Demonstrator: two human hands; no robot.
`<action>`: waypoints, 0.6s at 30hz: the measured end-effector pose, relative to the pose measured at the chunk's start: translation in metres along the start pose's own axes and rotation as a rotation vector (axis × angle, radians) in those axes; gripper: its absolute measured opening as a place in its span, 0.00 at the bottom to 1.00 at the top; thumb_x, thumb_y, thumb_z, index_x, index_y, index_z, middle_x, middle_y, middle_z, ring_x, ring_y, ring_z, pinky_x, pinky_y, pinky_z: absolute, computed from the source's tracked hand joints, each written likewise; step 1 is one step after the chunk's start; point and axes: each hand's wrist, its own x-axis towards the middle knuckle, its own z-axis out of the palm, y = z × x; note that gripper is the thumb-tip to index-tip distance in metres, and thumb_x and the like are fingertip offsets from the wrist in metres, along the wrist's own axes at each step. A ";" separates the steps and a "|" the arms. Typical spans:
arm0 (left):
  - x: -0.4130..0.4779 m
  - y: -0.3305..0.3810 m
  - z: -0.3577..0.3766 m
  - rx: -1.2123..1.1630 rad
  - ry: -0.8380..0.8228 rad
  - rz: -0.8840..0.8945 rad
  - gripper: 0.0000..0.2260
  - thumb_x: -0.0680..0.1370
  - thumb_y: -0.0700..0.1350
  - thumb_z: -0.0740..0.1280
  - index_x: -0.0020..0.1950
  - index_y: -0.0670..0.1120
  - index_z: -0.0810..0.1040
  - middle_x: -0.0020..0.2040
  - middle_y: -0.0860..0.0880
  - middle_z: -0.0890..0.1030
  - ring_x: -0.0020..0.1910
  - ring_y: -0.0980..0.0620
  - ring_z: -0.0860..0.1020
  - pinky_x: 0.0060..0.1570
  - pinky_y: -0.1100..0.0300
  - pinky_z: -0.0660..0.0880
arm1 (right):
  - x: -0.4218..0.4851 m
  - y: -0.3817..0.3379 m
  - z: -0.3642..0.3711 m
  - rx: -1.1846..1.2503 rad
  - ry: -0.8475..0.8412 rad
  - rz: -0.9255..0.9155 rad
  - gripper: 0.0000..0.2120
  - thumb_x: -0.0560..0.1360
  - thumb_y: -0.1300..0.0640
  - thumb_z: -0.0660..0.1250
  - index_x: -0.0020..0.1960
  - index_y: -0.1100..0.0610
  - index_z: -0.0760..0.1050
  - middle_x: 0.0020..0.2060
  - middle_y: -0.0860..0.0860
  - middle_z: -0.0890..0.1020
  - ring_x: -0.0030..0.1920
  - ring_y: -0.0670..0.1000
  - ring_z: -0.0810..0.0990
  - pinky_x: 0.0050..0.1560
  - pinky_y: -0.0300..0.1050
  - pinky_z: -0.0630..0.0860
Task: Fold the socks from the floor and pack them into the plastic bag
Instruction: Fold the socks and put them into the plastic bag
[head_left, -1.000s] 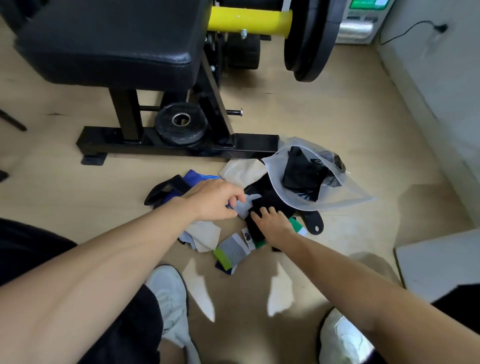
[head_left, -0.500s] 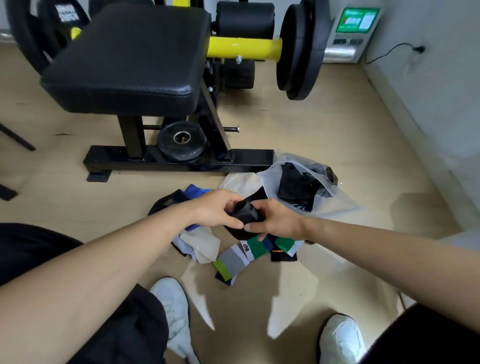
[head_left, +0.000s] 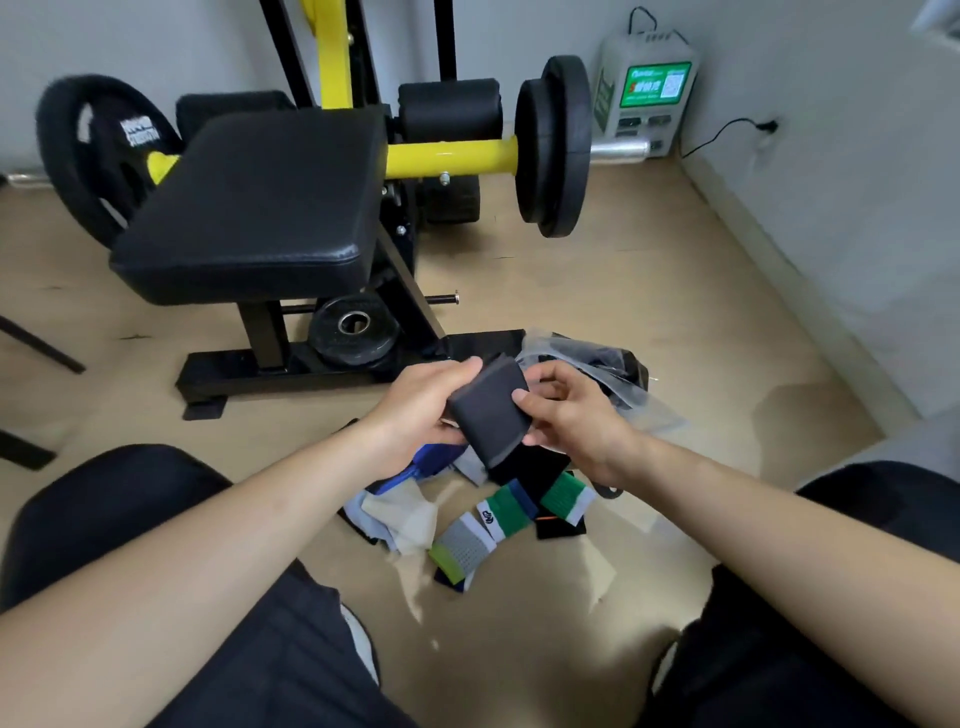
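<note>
- Socks of mixed colours (head_left: 470, 540), grey, green, white, blue and beige, are spread in a loose pile on the tan wooden floor (head_left: 623, 280), near the middle and between the person's knees.
- At the far left, a black padded weight bench with a yellow bar (head_left: 260, 202) is seen, and a small black weight plate (head_left: 354, 326) is laid on its base.
- The left hand (head_left: 415, 410) is raised above the pile, with its fingers curled under and its thumb laid over the top edge of a folded black sock with a grey edge (head_left: 488, 410).
- That sock is held in the air between both hands, just nearer than the bench base.
- Its right side is pinched by the right hand (head_left: 576, 421), with the thumb pressed on the upper face and the other fingers curled in.
- Just right of and beyond that hand, a crumpled clear plastic bag (head_left: 644, 410) is laid on the floor, and dark fabric is seen inside it.
- At the far right, against the wall, a white box with a green screen (head_left: 649, 88) is placed.
</note>
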 end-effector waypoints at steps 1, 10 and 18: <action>-0.002 0.002 0.003 -0.049 0.012 -0.005 0.11 0.83 0.50 0.65 0.52 0.44 0.82 0.46 0.46 0.84 0.45 0.50 0.81 0.41 0.55 0.80 | -0.005 -0.005 0.000 0.021 0.014 -0.002 0.09 0.77 0.64 0.69 0.55 0.59 0.73 0.41 0.55 0.75 0.31 0.50 0.75 0.29 0.40 0.77; -0.014 -0.013 0.020 -0.017 -0.048 0.255 0.10 0.80 0.39 0.68 0.61 0.46 0.82 0.54 0.47 0.86 0.54 0.48 0.84 0.51 0.54 0.81 | -0.031 -0.021 -0.006 0.031 -0.187 0.120 0.15 0.78 0.48 0.69 0.58 0.57 0.78 0.55 0.56 0.82 0.58 0.55 0.80 0.62 0.54 0.76; -0.015 -0.006 0.012 0.354 0.084 0.458 0.08 0.75 0.36 0.75 0.45 0.49 0.85 0.41 0.53 0.86 0.40 0.56 0.82 0.45 0.58 0.79 | -0.043 -0.025 -0.018 -0.229 -0.236 -0.073 0.16 0.71 0.60 0.75 0.58 0.54 0.81 0.55 0.56 0.83 0.55 0.58 0.83 0.61 0.55 0.78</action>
